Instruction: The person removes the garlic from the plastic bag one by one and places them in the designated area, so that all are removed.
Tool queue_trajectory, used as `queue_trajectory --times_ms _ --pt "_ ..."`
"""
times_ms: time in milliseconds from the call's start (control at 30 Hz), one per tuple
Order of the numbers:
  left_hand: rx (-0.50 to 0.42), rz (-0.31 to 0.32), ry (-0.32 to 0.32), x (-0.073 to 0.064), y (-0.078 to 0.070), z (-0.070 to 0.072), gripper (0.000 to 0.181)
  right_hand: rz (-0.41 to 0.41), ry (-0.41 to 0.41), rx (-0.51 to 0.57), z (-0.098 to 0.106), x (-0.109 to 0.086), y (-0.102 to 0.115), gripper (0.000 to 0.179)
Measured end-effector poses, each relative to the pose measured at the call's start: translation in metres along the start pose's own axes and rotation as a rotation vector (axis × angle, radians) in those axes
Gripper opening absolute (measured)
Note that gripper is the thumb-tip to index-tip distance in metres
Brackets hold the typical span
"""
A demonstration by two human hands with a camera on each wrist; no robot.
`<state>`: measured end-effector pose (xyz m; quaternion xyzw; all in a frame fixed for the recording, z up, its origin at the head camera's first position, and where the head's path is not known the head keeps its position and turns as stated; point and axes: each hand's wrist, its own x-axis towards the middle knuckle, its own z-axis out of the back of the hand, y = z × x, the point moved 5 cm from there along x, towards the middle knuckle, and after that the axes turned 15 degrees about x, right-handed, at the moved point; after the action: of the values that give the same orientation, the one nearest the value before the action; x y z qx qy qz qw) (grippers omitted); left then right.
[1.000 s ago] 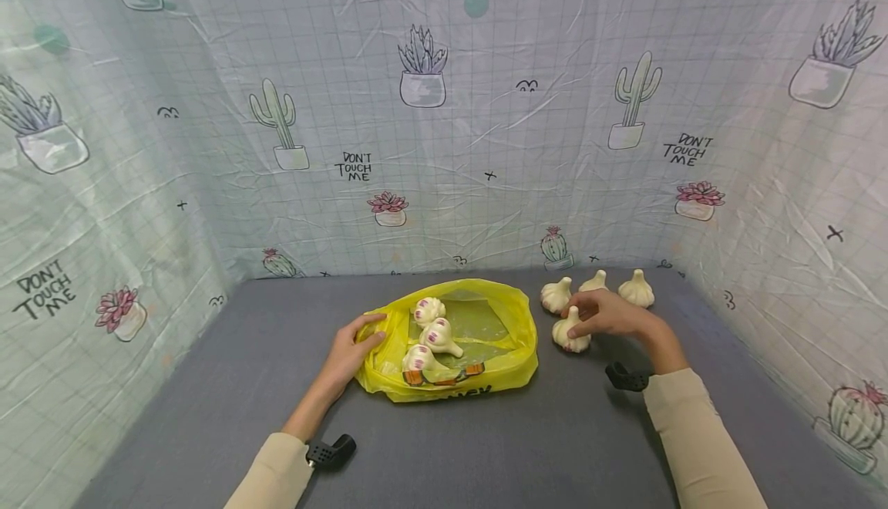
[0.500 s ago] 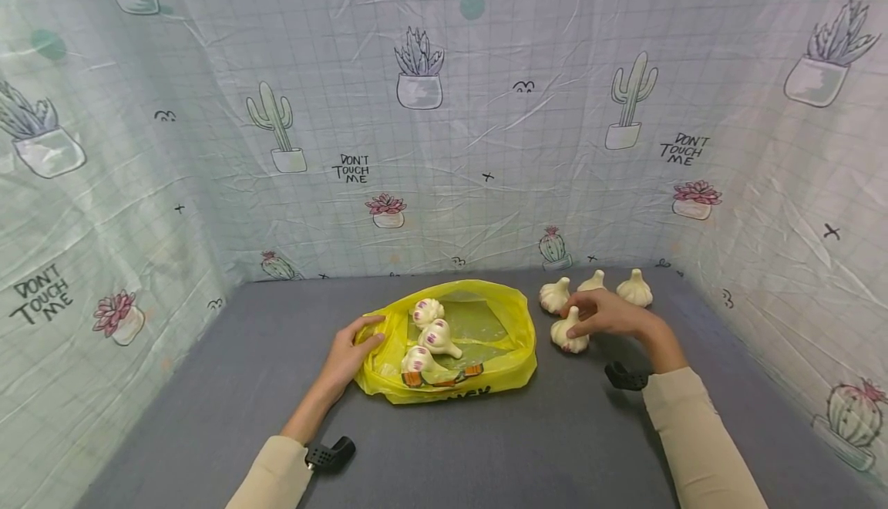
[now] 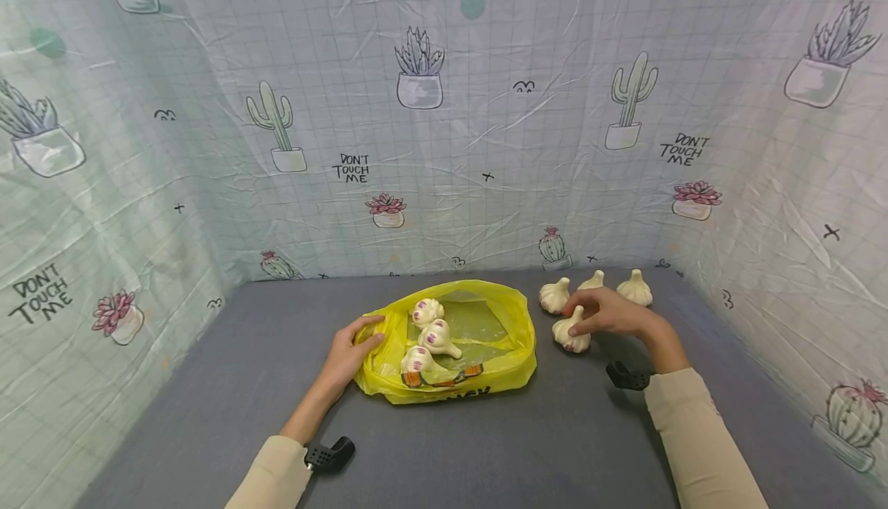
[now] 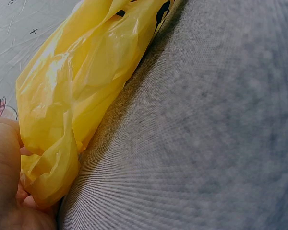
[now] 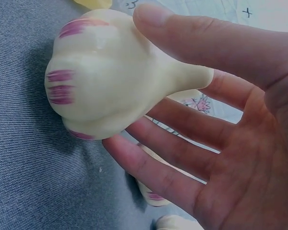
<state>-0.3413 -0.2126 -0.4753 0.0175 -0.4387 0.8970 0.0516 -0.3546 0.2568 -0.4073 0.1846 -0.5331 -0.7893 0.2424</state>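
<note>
A yellow plastic bag (image 3: 516, 358) lies on its base with its mouth open upward. Inside it sit three garlic bulbs, among them a middle bulb (image 3: 437, 336). My left hand (image 3: 349, 356) grips the bag's left rim, thumb inside; in the left wrist view the yellow film (image 4: 62, 100) bunches by the thumb. To the right of the bag, my right hand (image 3: 613, 312) holds a garlic bulb (image 5: 103, 72) low over the cloth, thumb on one side and fingers on the other. Its stalk points toward the palm, and purple streaks mark its base.
Behind the right hand stand three more garlic bulbs: a left one (image 3: 554, 295), a partly hidden one (image 3: 593, 280) and a right one (image 3: 634, 288). Grey cloth (image 3: 444, 455) covers the table. A patterned curtain (image 3: 458, 146) encloses the back and sides.
The garlic bulb at my right hand has tilted slightly, its stalk shifting a little to the right. The left hand and the bag stay where they were.
</note>
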Motion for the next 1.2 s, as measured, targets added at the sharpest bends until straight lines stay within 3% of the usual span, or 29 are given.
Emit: queue_trajectory --times_ms 467,1200 --pt "-0.023 -0.002 -0.002 0.001 0.003 -0.001 0.044 -0.015 -0.111 -0.082 0.008 -0.005 0.009 0.038" --pt "0.007 -0.022 -0.005 0.001 0.003 0.0 0.042 0.046 -0.294 -0.244 0.009 -0.017 0.062 0.036"
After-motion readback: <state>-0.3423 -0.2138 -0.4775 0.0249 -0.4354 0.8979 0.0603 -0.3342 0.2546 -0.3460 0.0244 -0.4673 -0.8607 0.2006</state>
